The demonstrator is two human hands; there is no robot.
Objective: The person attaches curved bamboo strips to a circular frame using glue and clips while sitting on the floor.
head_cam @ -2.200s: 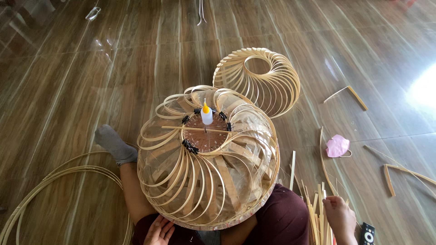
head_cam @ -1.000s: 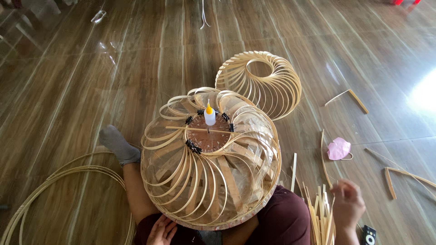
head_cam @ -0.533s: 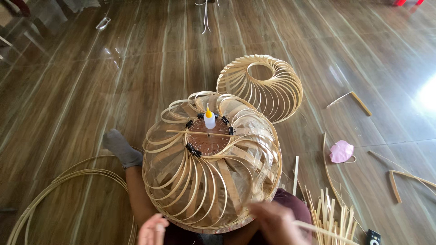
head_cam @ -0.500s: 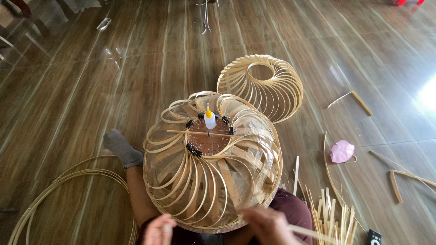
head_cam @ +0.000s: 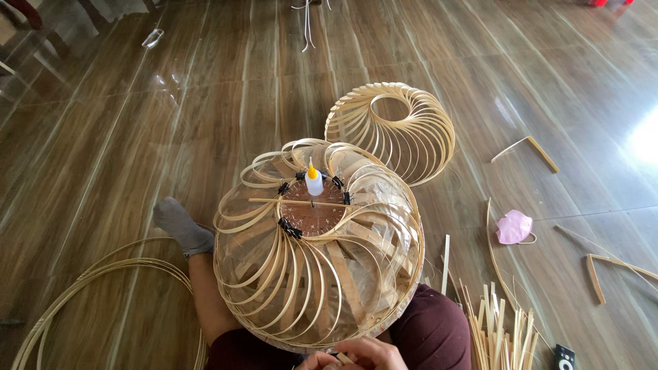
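change: right hand (head_cam: pixel 370 353), out over the strip pile a second ago, is now back at the near rim, next to the left hand (head_cam: pixel 317 361); frame and bottle unmoved.
fingers: both hands meet at the bottom edge, curled round a thin bamboo strip (head_cam: pixel 343 358); only a short stub shows between them. Mostly cut off by the picture edge, so how tight the grip is, can't tell.
strip axis: stub runs roughly left-right, tilted slightly; ends hidden.
frame: domed bamboo lamp frame (head_cam: pixel 319 274) sits on the lap, touching the hands at its near rim; ribs spiral out from a round brown disc (head_cam: pixel 314 216) facing up.
on disc: glue bottle (head_cam: pixel 313 182) upright, yellow tip pointing up; black clips (head_cam: pixel 288 229) around the edge.
beyond: second bamboo frame (head_cam: pixel 391 130) on the floor, opening upward.
right side: loose strip pile (head_cam: pixel 500 329), pink mask (head_cam: pixel 514 227).
left side: bamboo hoops (head_cam: pixel 103 274) flat on the floor, grey sock (head_cam: pixel 181 226).
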